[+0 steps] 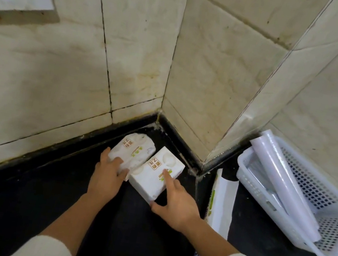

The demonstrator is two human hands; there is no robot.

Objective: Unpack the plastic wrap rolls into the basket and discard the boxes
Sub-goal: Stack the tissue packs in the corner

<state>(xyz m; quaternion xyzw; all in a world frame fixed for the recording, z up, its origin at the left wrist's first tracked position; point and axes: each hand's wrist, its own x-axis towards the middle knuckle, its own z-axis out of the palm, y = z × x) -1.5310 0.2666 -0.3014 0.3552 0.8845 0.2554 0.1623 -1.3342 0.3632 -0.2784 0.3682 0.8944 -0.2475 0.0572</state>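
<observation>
On the bench, left hand (109,171) fingers curl over a crumpled box (131,148), right hand (176,200) fingers clasp the uncrushed box (156,172) touching it: judged box pickup, next needing opening, roll to the basket (318,191) right.

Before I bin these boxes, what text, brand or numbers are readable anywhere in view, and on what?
No text can be read clearly enough to quote.
Intact box: orange-brown square logo with characters, plus green print; both too blurred to read.
Crumpled box: same logo and green print; unreadable.
Flattened box: green print along its edge; too small to read.
</observation>
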